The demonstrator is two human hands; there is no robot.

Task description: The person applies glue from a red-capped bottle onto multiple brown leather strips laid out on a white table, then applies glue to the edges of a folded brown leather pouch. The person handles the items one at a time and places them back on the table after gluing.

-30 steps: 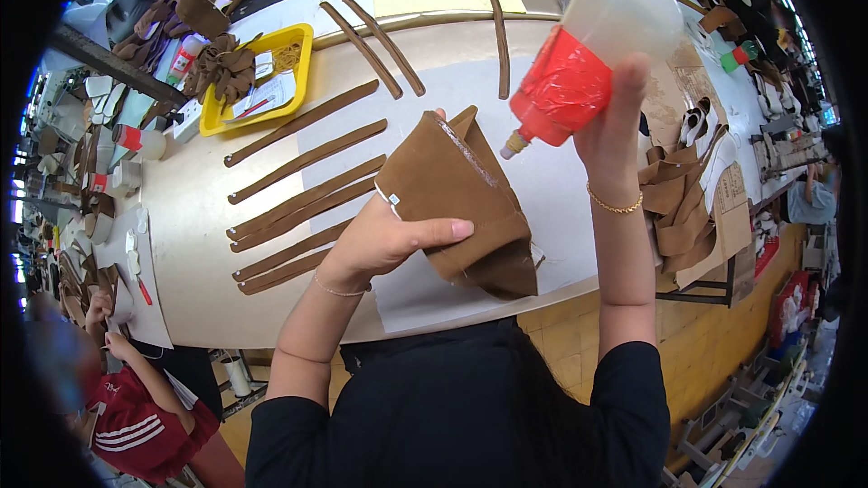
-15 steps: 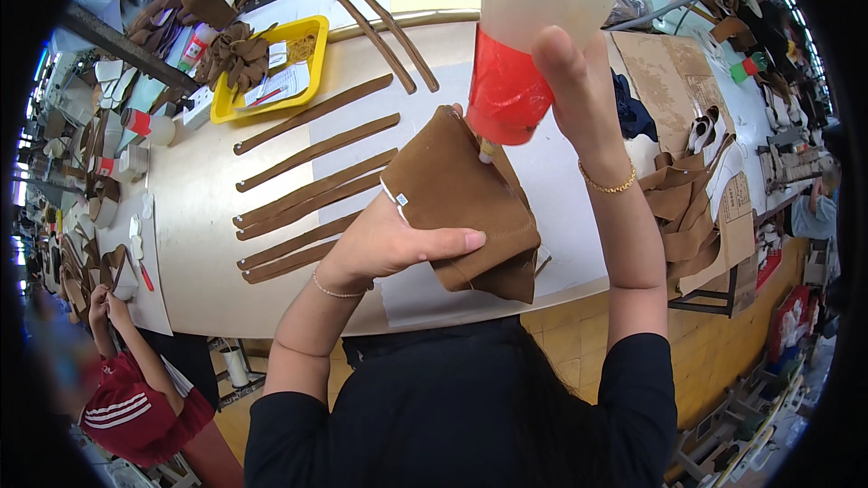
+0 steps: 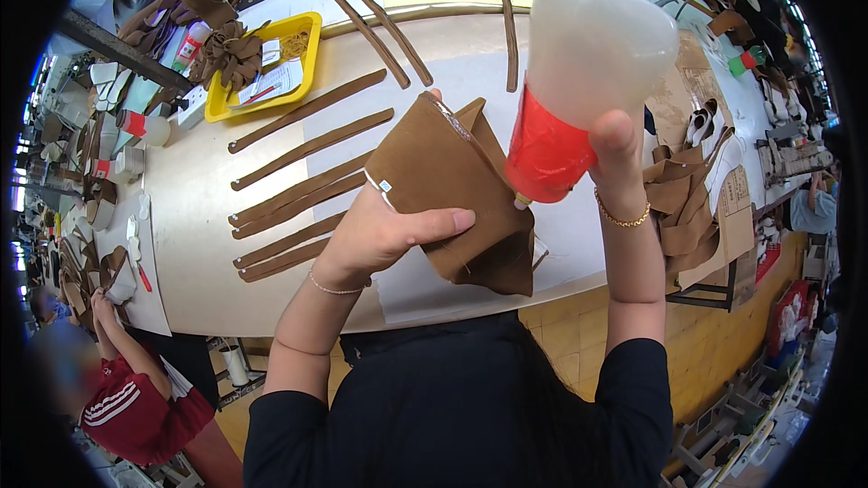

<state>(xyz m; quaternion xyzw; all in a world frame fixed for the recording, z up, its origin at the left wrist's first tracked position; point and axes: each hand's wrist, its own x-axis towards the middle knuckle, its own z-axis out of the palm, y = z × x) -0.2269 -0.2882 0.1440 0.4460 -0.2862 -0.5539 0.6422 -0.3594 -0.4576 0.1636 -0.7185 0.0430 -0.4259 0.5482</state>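
My left hand is closed on a folded brown fabric piece, its thumb lying across the front and the other fingers hidden behind. A small white label sits at the piece's left edge, and a glossy, wet-looking line runs along its upper edge. In my right hand is a squeeze bottle, cloudy white with a red band, tipped nozzle-down. Its nozzle is at the right edge of the fabric; whether it touches I cannot tell. Several brown strips lie on the table to the left.
A yellow tray with brown pieces, papers and rubber bands stands at the back left. More strips lie behind my hands. Brown pieces rest on cardboard at right. A co-worker in a red shirt handles brown material at far left.
The bottle has moved right and nearer to me, its nozzle travelling from the fabric's upper edge down to its right side. A glossy line now shows along the upper edge.
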